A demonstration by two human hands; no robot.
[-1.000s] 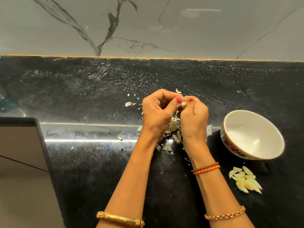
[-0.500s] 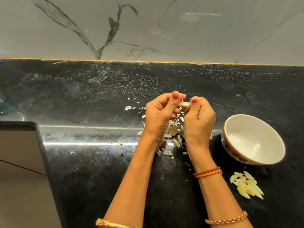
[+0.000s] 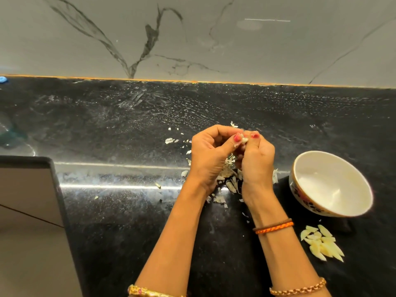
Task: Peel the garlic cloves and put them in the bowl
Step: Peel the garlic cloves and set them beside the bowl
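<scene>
My left hand and right hand have pulled close again, both pinching the garlic clove. Skin is still coming off; the bowl waits.

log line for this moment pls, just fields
step: peeling | left hand + right hand: pinch one garlic clove | skins: under hands | bowl: looks empty | peeled cloves: on counter near bowl

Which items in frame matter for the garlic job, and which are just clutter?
Job:
left hand and right hand, pinching a garlic clove
bowl
peeled cloves
peel scraps

Lying about:
dark tray
blue object, far left
</scene>
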